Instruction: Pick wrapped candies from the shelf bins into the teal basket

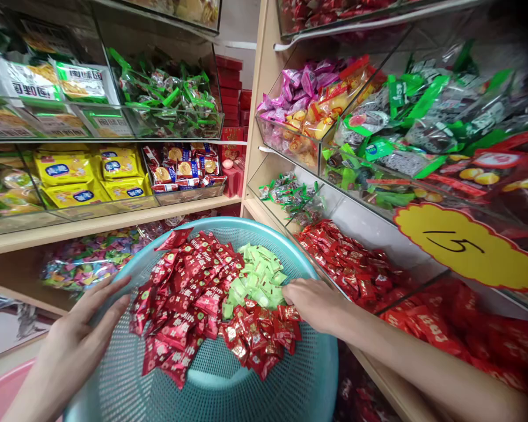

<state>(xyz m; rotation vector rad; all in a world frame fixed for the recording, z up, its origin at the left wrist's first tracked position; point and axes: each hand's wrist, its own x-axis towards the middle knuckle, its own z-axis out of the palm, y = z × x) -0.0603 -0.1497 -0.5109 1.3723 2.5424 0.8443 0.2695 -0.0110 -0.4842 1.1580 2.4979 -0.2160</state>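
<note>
The right hand (314,302) lay knuckles-up on the heap in the teal mesh basket (220,387), its fingers curled down into the red-wrapped candies (189,299); whether they pinched any piece could not be told, since the fingertips were buried. To sort cleanly here, it seemed best to rake in shallow strokes, so that the slippery wrappers did not slide over the rim, and to keep the colours apart. The left hand (77,343) was spread flat, fingers extended along the basket's near-left rim, steadying it; that brace looked worth holding firmly, as the basket appeared to rest on nothing solid in view.

The green-wrapped candies (257,275) lay just beyond and left of the right hand, almost touching its fingers. A shelf bin of red candies (356,266) sat just right of that hand.
</note>
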